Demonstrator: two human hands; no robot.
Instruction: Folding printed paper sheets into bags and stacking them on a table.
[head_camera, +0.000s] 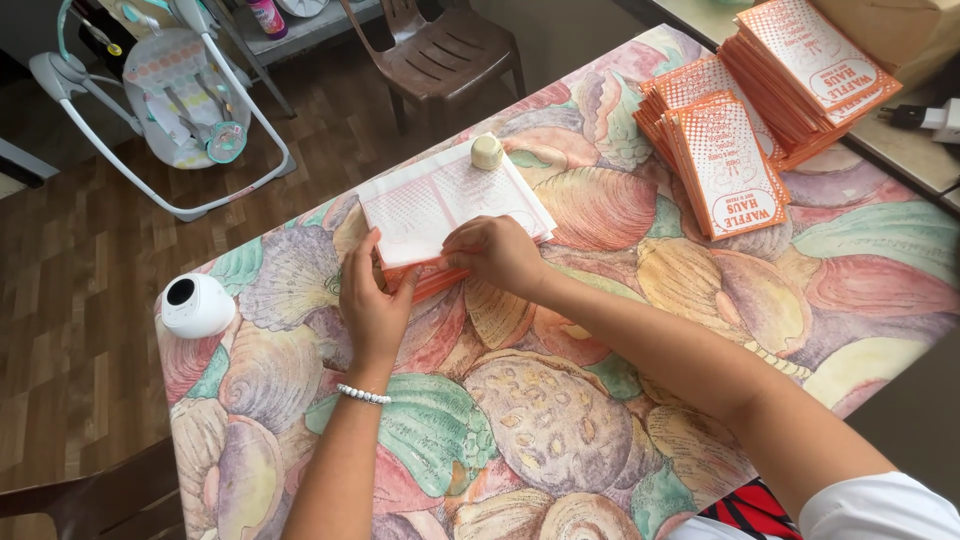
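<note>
Folding step: our left hand (372, 300) and right hand (497, 250) pinch the near edge of the white-backed orange paper sheet stack (450, 205) on the shell-patterned table (560, 420); creasing demands aligned edges.

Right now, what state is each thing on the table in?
Left hand: fingers on the near edge of the paper stack.
Right hand: pressing the same edge.
Paper stack: flat, printed side down.
Glue stick: upright on it.
Orange bags: fanned, printed side up.
</note>
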